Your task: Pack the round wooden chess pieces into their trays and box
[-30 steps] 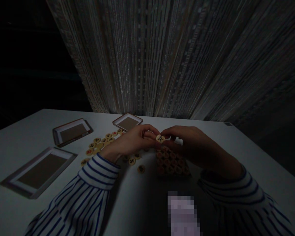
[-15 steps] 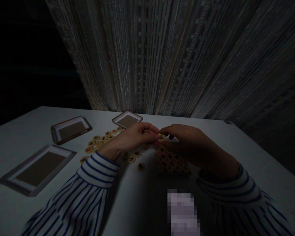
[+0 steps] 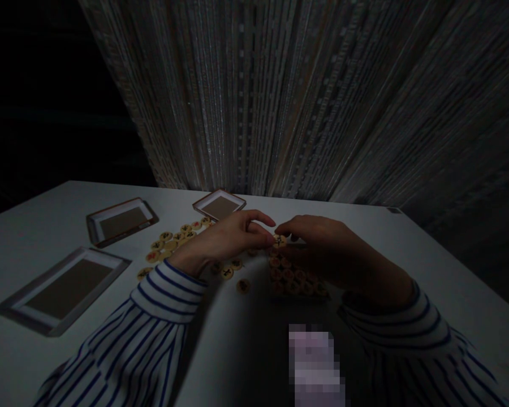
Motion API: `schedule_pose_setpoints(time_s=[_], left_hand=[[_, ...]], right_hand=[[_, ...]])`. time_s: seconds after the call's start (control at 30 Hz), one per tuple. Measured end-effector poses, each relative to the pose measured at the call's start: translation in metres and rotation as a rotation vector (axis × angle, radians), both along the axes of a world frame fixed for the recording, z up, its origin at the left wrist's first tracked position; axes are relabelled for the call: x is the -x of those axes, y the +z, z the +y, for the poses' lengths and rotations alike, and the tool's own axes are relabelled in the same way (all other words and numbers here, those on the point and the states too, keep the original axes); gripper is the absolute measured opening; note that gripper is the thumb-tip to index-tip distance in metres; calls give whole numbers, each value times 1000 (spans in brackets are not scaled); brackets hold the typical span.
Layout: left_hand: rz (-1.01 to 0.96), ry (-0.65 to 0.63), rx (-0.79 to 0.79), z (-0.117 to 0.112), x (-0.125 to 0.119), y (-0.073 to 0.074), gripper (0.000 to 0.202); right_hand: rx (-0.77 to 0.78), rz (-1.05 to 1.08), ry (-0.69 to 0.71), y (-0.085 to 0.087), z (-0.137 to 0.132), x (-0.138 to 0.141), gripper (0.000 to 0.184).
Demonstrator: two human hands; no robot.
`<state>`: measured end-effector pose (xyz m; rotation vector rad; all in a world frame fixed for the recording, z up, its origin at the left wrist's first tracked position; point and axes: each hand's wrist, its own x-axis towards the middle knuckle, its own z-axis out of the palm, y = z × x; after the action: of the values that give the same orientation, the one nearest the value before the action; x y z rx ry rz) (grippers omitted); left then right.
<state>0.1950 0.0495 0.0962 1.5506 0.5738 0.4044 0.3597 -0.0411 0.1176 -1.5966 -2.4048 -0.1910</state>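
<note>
A black-marked xiangqi piece (image 3: 279, 241) sits between my hands. My left hand (image 3: 229, 237) is loosely spread, index finger lifted off and thumb meeting the piece's edge. My right hand (image 3: 339, 249) arches over it, with the index fingertip at its rim; shadow swallows that thumb, so I cannot tell whether it grips. At five o'clock from the piece, a packed block of pieces (image 3: 294, 282) lies dim, partly covered by my right hand; its markings are hard to read. At nine o'clock, loose pieces (image 3: 165, 247) spread out, some hidden behind my left wrist. Three shallow frame-like trays (image 3: 123, 221) lie between nine and ten. Toward half past five, pixels mask a pinkish patch (image 3: 316, 364), cut off below.
</note>
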Motion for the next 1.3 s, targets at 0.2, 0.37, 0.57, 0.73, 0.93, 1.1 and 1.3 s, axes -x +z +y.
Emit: schedule_pose_setpoints(time_s=[0.2,0.37,0.57,0.73,0.93,1.1,1.3], left_hand=[[19,-18,-49,3,1,-3,29],[61,-33,-74,2,3,-1,28],[95,14,-102,3,6,5,25],[121,5,-173,6,6,2,29],[237,-30,-344,9,7,-6,37],[300,-43,-418,7,8,-4,39],[315,-78,-439,9,11,-7,40]], right_hand=[[-7,1,13,-2,1,-1,23],[6,-22,18,-3,0,-2,22],[115,-83,-13,-2,0,-3,20],[208,-121,-30,-5,0,-6,21],[312,-106,-50,-6,-4,-6,20],[451,-80,-93,-4,-3,1,20],[521,-94,-89,-4,-3,9,24]])
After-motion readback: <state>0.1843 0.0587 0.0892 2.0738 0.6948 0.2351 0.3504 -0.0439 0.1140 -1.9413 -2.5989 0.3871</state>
